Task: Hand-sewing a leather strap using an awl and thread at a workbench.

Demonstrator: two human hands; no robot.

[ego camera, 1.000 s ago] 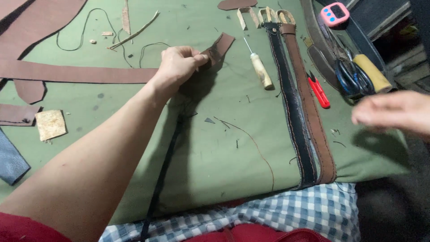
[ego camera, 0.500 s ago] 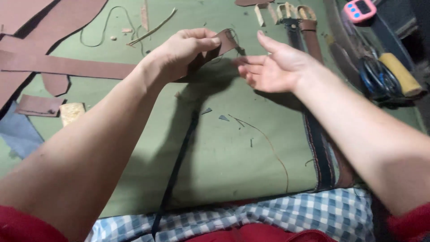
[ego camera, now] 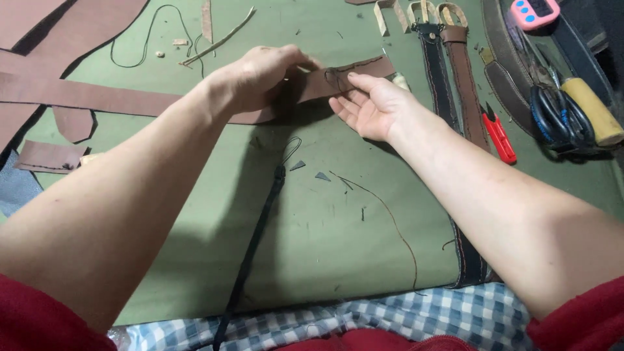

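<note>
small pink timer with a pale screen, at the top right edge of the green mat, rounded shape, partly cut off, no packages or signs

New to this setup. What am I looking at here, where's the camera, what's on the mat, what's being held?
No machine here: a person works with two bare hands, filmed by one camera worn on their head, looking down. The left hand presses on a long brown leather strap lying across a green mat. The right hand, palm up, touches the strap's end with its fingertips. Nearby lie two finished belts, red thread snips, dark-handled scissors, a thin black strip and leather offcuts.
</note>
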